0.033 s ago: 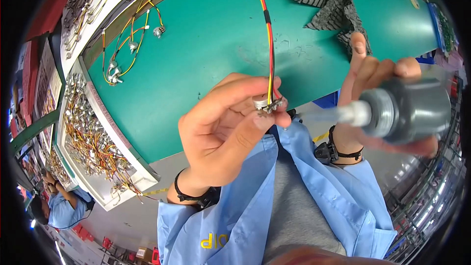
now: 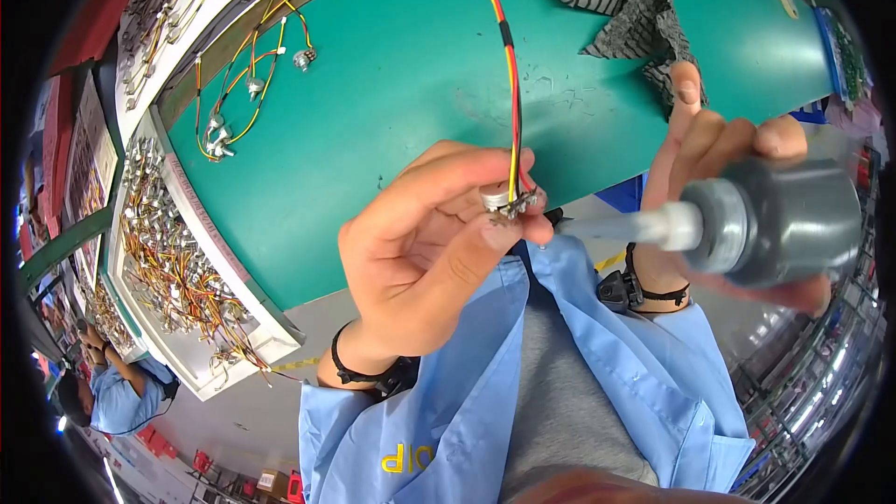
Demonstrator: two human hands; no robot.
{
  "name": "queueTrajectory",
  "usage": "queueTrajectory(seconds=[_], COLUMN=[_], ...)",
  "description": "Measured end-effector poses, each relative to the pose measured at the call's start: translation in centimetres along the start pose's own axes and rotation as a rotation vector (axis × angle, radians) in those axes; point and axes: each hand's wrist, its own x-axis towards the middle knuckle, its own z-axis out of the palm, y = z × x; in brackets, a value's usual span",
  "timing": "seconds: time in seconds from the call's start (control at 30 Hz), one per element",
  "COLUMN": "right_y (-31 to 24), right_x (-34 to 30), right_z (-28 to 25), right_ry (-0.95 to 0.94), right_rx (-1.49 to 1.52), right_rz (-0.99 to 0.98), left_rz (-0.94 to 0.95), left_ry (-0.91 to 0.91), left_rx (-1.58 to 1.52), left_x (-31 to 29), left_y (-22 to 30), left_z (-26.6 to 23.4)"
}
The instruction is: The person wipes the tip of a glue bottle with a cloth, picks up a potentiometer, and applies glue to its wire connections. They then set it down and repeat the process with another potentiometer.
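Two hands full | my right hand clasps a dark bottle | its nozzle points toward the wired component my left hand pinches | likely aiming at its terminals; next needs steadiness | green table beyond

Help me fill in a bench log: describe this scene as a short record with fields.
Left hand: pinching a small round metal component
Wires on it: red, yellow and black, rising over the table
Right hand: holding a dark bottle
Bottle nozzle: pointed toward the component; contact unclear
Surface: green table
Far side: striped cloth
Left side: loose wired components; white tray of similar parts
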Motion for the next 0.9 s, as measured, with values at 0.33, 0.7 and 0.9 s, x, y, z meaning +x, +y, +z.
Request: queueTrajectory(seconds=[0.33, 0.7, 0.9], right_y=[-0.4, -0.6, -0.8], right_x=[0.5, 0.1, 0.6], right_z=[0.7, 2.0, 1.0], right_ry=[-0.222, -0.190, -0.282], right_rx=[-0.170, -0.280, -0.270], right_rz=[0.080, 0.095, 0.070], left_rz=[0.003, -0.022, -0.026], left_ry=[-0.001, 0.006, 0.015], left_rx=[0.052, 0.066, 0.077], left_x=[-0.6, -0.9, -1.0], left_y=[1.0, 1.4, 1.4], left_z=[-0.7, -0.9, -0.7])
